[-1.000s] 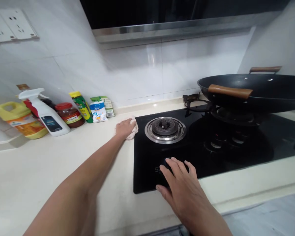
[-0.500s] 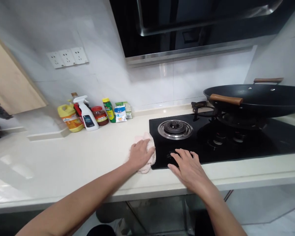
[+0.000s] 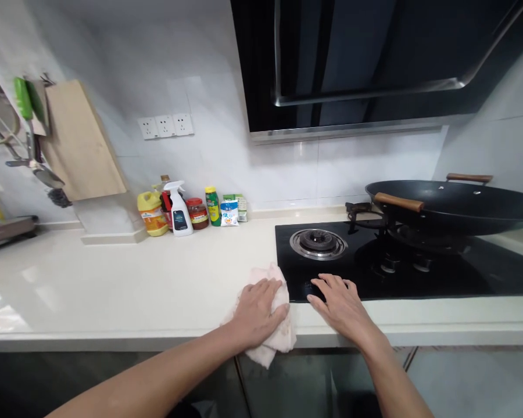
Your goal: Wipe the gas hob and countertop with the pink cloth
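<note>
1. Pressing palm-down on the pale pink cloth [image 3: 283, 337], the left hand [image 3: 258, 313] has its fingers lying forward and close to one another, with the thumb held away to the right; any pinch of fabric beneath the palm is hidden.
2. Under that hand, the cloth lies crumpled at the front of the white counter [image 3: 157, 284], showing beyond the fingertips and to the right of the thumb; its near corner hangs over the counter's front edge.
3. Just right of the cloth, the right hand [image 3: 342, 305] is palm-down with fingers spread and slightly bent, and no object shows in it. Its fingertips are at the front edge of the black cooktop [image 3: 296, 273]; whether they touch the glass, I cannot tell.
4. Ahead of the right hand, slightly left, sits the exposed round burner [image 3: 318, 241] in its metal ring.
5. Farther right of both hands, two control knobs [image 3: 389, 266] stand on the glass, and behind them a large black wok [image 3: 453, 200] with wooden handles rests over the other burner area.
6. Well ahead of the left hand and to its left, along the wall, stand a yellow jug [image 3: 152, 217], a white spray bottle [image 3: 181, 217], a red-lidded jar [image 3: 197, 215], a green bottle [image 3: 213, 209] with a yellow cap, and a blue-and-white packet [image 3: 229, 213].
</note>
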The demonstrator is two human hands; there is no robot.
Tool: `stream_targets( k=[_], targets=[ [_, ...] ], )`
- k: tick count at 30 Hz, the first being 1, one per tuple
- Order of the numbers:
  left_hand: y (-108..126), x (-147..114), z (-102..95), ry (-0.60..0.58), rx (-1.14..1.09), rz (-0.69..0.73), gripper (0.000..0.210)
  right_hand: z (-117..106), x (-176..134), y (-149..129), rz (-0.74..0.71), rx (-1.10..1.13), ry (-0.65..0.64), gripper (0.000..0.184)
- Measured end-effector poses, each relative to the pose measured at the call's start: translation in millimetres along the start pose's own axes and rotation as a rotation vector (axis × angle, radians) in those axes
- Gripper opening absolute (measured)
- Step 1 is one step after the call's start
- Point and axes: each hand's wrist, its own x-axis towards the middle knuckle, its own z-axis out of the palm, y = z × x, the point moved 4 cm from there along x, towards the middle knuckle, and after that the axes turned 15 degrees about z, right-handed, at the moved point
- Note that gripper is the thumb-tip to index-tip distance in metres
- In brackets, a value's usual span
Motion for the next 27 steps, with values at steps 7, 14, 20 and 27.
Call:
stream_targets(
  k=[7,14,20,27],
  targets=[
    [-8.5,36.3,0.9,-0.037,0.013,-0.005,0.052,-1.5,-1.1,-0.5,-0.006,-0.013,0.003,0.039],
    [-46.0,94.0,8.3,-0.07,0.048,-0.064,0.046,5.1,-1.7,0.7,-0.01,-0.029,0.058,0.038],
    [-101.2,163.7,21.8,-0.077,0.088,-0.136,0.043,8.9,-1.8,-0.2,-0.004,-0.045,0.086,0.038],
    [-136.7,225.6,29.5,-0.065,0.156,-0.209,0.038,15.1,0.8,-0.1,0.015,-0.04,0.098,0.037]
  ],
)
